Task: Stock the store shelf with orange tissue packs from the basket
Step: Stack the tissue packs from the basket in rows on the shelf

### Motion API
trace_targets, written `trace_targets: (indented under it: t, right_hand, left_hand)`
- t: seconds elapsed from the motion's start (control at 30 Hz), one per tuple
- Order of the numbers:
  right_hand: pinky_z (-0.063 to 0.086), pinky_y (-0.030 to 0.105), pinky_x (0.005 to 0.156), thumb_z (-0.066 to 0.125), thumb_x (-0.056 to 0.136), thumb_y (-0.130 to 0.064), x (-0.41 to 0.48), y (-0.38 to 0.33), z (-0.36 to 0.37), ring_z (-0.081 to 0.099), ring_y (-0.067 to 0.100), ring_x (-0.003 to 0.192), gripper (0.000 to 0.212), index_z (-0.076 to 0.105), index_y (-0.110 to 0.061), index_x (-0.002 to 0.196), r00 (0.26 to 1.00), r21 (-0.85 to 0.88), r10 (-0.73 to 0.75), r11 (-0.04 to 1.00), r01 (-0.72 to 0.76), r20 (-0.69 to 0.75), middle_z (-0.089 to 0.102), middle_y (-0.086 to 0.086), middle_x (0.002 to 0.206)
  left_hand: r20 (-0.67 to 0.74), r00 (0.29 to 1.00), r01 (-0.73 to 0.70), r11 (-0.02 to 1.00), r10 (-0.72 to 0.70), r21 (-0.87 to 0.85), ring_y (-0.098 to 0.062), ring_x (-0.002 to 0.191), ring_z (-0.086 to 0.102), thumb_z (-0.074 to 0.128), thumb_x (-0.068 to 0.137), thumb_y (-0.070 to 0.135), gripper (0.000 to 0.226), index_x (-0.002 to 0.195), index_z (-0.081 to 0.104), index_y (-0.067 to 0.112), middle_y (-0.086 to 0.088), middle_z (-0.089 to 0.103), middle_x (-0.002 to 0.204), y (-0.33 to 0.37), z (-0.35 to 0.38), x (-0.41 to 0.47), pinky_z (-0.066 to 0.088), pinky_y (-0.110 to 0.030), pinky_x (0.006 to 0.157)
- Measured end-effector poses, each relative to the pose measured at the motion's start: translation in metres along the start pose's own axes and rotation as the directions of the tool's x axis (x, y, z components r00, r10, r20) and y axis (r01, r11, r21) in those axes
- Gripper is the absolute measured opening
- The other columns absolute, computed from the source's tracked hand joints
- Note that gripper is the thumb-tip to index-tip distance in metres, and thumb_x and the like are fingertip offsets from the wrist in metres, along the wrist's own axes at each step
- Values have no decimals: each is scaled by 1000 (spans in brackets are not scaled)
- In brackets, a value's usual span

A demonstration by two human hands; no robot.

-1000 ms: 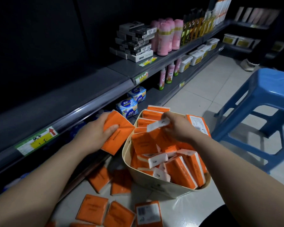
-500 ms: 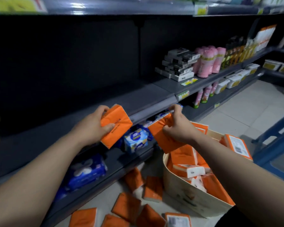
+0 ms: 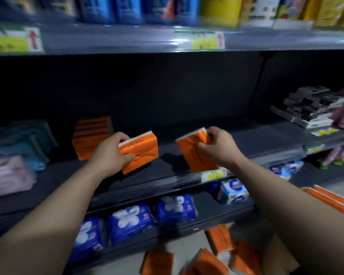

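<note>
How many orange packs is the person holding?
2. The left pack is in the left hand, the right pack in the right hand, both over the shelf. None seems hidden behind the hands.

No text readable. Dark print on orange tissue pack blurred; shelf-edge price tags show only red arrows.

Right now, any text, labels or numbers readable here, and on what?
None reads for certain.
Left orange pack, held by left hand: dark print, blurred.
Right orange pack, held by right hand: no print visible.
Upper shelf tags: red arrows, text blurred.
Blue packs: logos blurred.
</note>
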State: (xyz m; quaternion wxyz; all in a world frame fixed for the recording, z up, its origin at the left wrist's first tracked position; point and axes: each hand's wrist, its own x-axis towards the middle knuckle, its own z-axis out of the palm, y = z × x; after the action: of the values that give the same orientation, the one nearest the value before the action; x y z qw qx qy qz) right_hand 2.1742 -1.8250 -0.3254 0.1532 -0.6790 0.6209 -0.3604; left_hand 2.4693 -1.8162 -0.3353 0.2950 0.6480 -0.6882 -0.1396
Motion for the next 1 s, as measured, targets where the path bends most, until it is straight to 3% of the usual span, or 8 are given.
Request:
trace_targets:
  t: [0.17,0.37,0.57,0.73,0.87,1.0]
  right_hand:
    - [48,38,81,56,88,-27,20,-48,49,59,26,92,26,47,-16,111,979,67,-62,996,50,193,63,7,99]
    - [48,40,79,47,96,-31,33,-77,93,59,29,90,28,38,-19,119,945,38,-111,994,104,306,60,11,101]
    - [50,45,85,50,95,-32,42,-85,114,60,30,94,36,36,-21,126,935,29,-104,995,100,340,60,13,106]
    - [48,37,86,55,92,-30,51,-84,124,60,28,98,48,34,-23,134,938,16,-99,995,100,333,62,10,110]
    - [46,33,79,63,88,-34,53,-86,128,58,23,93,52,36,-18,130,938,-1,-92,995,98,335,58,4,103]
    - [42,29,68,71,81,-36,52,-96,129,57,19,81,43,42,-19,109,936,-67,-135,984,165,325,58,2,93]
  left_hand:
    - [-38,997,64,997,-63,38,-15,94,53,75,77,22,36,106,60,35,-1,52,109,-54,-26,5,41,-27,81]
    - [-66,986,163,979,-156,126,-28,109,52,74,77,21,45,119,61,30,-11,52,116,-96,-39,24,44,-38,97]
    - [-147,973,195,976,-179,100,-31,110,52,71,80,19,53,131,55,23,-14,51,124,-119,-33,36,46,-37,95]
    - [-275,946,202,976,-172,85,-36,109,53,75,75,16,53,125,55,16,-16,49,124,-125,-30,41,47,-42,91]
    - [-307,937,207,973,-167,105,-37,110,53,77,73,16,54,123,56,14,-16,45,127,-129,-31,40,47,-43,92]
    - [-304,940,198,974,-156,113,-37,108,54,77,73,16,54,122,56,14,-16,46,125,-129,-32,37,48,-42,89]
